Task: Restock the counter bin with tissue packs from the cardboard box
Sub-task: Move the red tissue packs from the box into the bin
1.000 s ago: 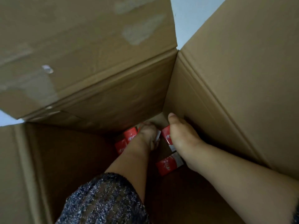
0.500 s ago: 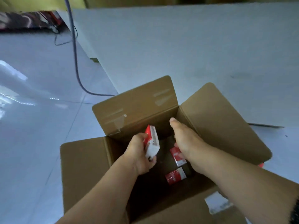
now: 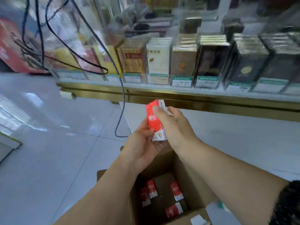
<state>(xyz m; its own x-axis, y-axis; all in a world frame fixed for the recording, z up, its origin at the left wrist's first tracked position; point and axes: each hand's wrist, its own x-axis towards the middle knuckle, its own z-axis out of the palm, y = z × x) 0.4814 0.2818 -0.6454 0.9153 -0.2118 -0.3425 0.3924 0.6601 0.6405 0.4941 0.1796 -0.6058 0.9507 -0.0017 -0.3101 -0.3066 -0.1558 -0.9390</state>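
Left hand (image 3: 142,143) cupping tissue pack (image 3: 155,122) from below, right hand (image 3: 175,127) pinching it — above cardboard box (image 3: 193,187)

We look at a glass display case (image 3: 178,95) where upright packs (image 3: 159,59) stand in a row above green-and-white price tags (image 3: 206,81). Dark cables (image 3: 90,64) loop before its left end, and a grey cable (image 3: 123,98) hangs toward the tiled floor (image 3: 48,151).

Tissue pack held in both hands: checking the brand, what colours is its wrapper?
The tissue pack is red with a white lower end; head view.
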